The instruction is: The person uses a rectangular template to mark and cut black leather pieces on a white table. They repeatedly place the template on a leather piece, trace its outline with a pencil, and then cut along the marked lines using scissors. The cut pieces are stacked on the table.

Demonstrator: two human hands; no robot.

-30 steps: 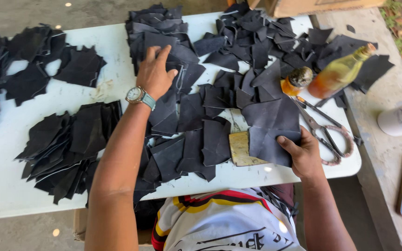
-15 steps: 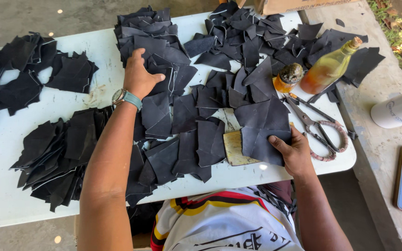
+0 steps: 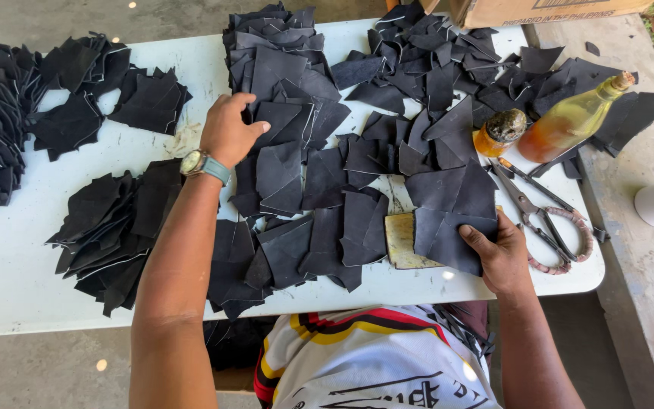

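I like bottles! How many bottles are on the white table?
2: a small round amber bottle with a dark cap, and a taller amber bottle lying tilted beside it, both above the scissors. Black pieces could hide more.
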